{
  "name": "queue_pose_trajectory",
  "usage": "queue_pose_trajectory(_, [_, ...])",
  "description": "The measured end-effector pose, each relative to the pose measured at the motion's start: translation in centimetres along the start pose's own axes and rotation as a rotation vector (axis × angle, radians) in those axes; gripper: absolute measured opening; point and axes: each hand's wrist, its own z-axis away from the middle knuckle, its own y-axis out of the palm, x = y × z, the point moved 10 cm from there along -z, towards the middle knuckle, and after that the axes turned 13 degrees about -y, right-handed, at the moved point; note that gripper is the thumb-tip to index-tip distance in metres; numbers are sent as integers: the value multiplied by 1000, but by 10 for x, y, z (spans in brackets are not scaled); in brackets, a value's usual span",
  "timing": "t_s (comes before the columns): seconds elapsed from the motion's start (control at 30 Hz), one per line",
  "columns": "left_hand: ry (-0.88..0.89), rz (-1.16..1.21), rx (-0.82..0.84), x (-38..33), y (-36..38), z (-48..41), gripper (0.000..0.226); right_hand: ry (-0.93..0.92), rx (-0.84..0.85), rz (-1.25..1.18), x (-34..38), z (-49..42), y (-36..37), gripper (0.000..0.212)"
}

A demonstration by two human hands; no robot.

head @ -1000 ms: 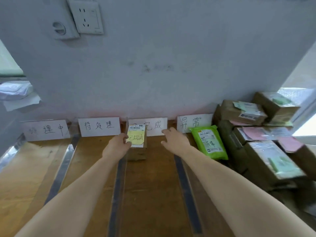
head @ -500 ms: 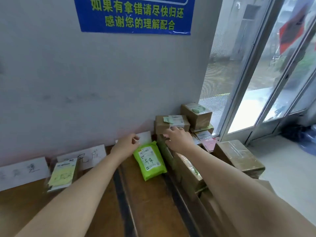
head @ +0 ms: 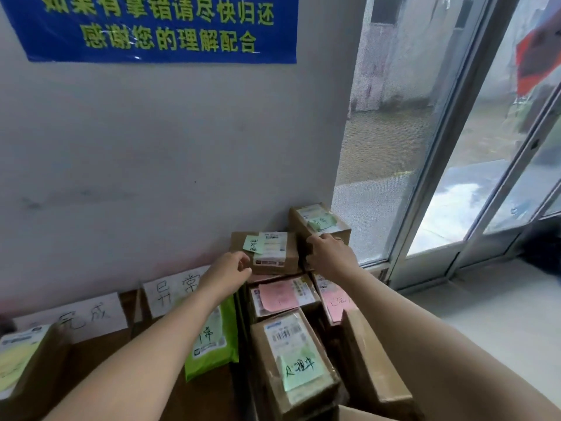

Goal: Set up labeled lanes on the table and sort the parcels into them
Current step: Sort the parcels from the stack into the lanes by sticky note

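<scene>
A small brown box (head: 271,250) with a green note and a white shipping label sits on top of the parcel pile by the wall. My left hand (head: 228,272) curls against its lower left corner. My right hand (head: 331,254) presses its right side, with the fingertips hidden between it and a taller brown box (head: 318,220) behind. Lane cards stand against the wall: one (head: 173,291) partly behind my left wrist, another (head: 82,317) further left. A green pouch (head: 212,338) lies in the lane under my left forearm.
Below the held box lie a box with a pink note (head: 282,296), a box with a green note (head: 299,355) and a tilted carton (head: 375,363). A box with a yellow note (head: 21,357) stands on the wooden table (head: 97,360) at the left. Glass doors (head: 455,177) fill the right.
My view has swung right from the lanes to the parcel pile. My left hand has moved from the lane card to the small brown box. My right hand has shifted from its top to its right side.
</scene>
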Motion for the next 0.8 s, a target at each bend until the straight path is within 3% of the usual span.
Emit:
queue_pose_trajectory(0.2, [-38, -48, -48, 0, 0, -38, 40, -204, 3, 41, 25, -37, 13, 39])
queue_pose_trajectory(0.43, [-48, -52, -30, 24, -7, -71, 39, -313, 277, 28, 53, -92, 67, 102])
queue_pose_trajectory(0.57, [-79, 19, 1, 41, -15, -87, 39, -300, 405, 81, 55, -111, 88, 118])
queue_pose_trajectory(0.67, [-49, 76, -5, 41, -20, -92, 37, -322, 366, 159, 59, -119, 89, 116])
queue_pose_trajectory(0.8, [-79, 235, 38, 30, -22, -89, 42, -491, 178, 243, 78, -111, 76, 120])
